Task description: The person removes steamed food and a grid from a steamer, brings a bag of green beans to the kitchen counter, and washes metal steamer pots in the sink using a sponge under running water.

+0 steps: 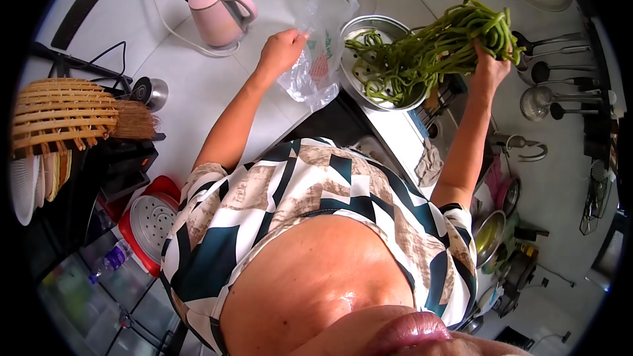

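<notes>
My left hand (pixel 283 51) is closed on the edge of a clear plastic bag (pixel 322 46) with faint green and red print. The bag hangs open beside a round metal pot (pixel 347 82). At the upper right, my right hand (pixel 491 62) grips a large bundle of long green beans (pixel 461 33). The bundle's loose ends trail down to the left into the pot, over a pale perforated surface inside it.
A pink kettle (pixel 217 16) with a white cord stands at the upper left. Ladles and spatulas (pixel 560 79) hang on the right wall. A woven basket (pixel 62 112) is at the far left. A cloth (pixel 430 163) lies right of the white board.
</notes>
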The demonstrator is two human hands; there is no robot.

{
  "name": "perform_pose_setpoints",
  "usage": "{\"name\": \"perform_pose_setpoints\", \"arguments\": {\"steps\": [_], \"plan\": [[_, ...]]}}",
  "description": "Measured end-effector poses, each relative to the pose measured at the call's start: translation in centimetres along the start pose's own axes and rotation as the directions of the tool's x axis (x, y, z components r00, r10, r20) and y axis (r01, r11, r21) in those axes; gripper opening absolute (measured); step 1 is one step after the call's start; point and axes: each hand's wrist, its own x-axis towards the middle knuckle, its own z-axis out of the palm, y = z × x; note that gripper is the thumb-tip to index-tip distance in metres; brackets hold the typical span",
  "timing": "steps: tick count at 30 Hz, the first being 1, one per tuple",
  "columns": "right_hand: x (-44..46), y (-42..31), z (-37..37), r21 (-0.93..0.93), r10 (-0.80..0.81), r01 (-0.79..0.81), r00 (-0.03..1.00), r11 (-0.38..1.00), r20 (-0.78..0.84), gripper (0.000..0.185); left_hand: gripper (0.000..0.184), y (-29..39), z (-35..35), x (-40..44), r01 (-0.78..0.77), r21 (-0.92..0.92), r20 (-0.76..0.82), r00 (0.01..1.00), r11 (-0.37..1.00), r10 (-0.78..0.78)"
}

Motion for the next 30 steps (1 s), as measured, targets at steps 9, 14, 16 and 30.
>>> {"name": "perform_pose_setpoints", "arguments": {"steps": [9,14,16,30], "plan": [[-0.7,-3.0,4.6,0.296,0.071,-0.076,0.997,0.952,0.028,0.036,0.035,-1.2,2.7,0.4,-0.088,0.025,0.006,0.996,0.996,0.087],[-5.8,0.0,9.7,-0.012,0.136,-0.158,0.804,0.987,0.579,0.043,0.031,-1.0,2.7,0.5,0.086,-0.311,0.144,0.989,0.946,-0.043],[-8.2,3.1,12.2,-0.018,0.132,-0.169,0.701,0.986,0.701,0.045,0.027,-2.3,3.5,0.9,0.127,-0.515,0.144,0.988,0.848,-0.060],[-9.2,6.9,19.5,-0.426,0.468,0.456,0.022,0.781,0.883,0.065,0.025,-5.7,1.4,-2.3,0.168,-0.887,-0.030,0.908,0.429,-0.418]]}}
